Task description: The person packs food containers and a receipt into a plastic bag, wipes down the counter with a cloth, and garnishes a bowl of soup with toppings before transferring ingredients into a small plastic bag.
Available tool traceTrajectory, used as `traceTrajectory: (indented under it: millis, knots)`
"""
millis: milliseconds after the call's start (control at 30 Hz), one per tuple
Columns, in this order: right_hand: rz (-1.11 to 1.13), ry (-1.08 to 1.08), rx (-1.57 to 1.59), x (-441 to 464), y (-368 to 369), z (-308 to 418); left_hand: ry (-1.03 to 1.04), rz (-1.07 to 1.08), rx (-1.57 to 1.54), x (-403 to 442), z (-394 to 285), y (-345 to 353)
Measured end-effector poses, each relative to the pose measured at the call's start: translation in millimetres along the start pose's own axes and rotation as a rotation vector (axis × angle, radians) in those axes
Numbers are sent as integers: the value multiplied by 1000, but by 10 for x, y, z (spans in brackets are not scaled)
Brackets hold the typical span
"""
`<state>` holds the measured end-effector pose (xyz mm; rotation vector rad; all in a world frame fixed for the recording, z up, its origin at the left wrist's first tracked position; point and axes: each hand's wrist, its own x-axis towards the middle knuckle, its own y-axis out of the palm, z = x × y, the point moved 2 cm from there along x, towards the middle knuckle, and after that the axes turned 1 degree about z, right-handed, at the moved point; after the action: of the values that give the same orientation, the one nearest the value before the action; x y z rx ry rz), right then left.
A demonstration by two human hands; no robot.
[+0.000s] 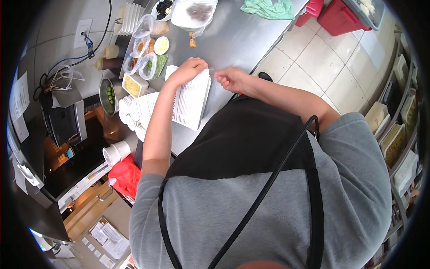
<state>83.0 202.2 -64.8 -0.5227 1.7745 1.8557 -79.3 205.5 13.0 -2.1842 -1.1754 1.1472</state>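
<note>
My left hand (190, 71) is closed over the top edge of a white printed box (190, 101), its fingers bent toward the right corner. The box stands tilted on the steel table in front of the apron, with lines of small print on its face. Just right of that corner, my right hand (230, 80) has thumb and fingers pinched together. A thin clear film (212, 71) shows faintly at its fingertips; its exact kind is too small to make out. Left of the box lie printed paper (145, 104) and white stacked cups (127, 107).
On the steel table (237, 40) are bagged ingredients (148, 65), a halved-egg-like item (161, 45), a bowl of green fruit (107, 96), a lidless tub (134, 85), a white tray (192, 13) and a green cloth (268, 8). Red bins (340, 20) stand right; shelves (394, 139) line the side.
</note>
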Motion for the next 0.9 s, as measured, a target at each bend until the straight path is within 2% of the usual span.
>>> traceTrajectory:
  millis: [333,433,533,600,700,800,900]
  knots:
    - [63,50,-8,44,67,15,-2,-29,-3,-35,-50,-27]
    - [85,123,-133,67,84,40,-45,-54,-103,-45,-67,-3]
    - [109,171,-226,83,82,68,14,-21,0,-17,-116,38]
    - [111,207,-267,75,79,79,-208,131,172,9,-136,55]
    - [51,260,-238,74,66,46,-206,123,124,35,-58,53]
    - [96,283,-177,82,30,-59,-169,163,135,41,-37,87]
    - [62,171,-156,-36,48,-221,-158,125,165,47,-13,104]
